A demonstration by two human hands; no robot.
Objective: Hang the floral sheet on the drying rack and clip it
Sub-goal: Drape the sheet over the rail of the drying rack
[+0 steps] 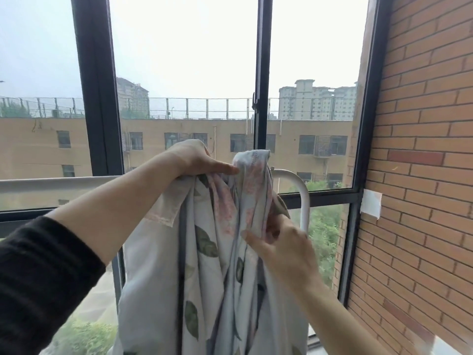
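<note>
While your left hand (194, 160) and right hand (284, 243) clutch the floral sheet (204, 252), any slackened grip may slide it off the drying rack (305, 198) at 3 o'clock.

Overcast backlight, blown-out sky, wide-angle edge bending

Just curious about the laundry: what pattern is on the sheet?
The sheet is pale blue-white with green leaves and pink blossoms, best seen in the head view.
</note>
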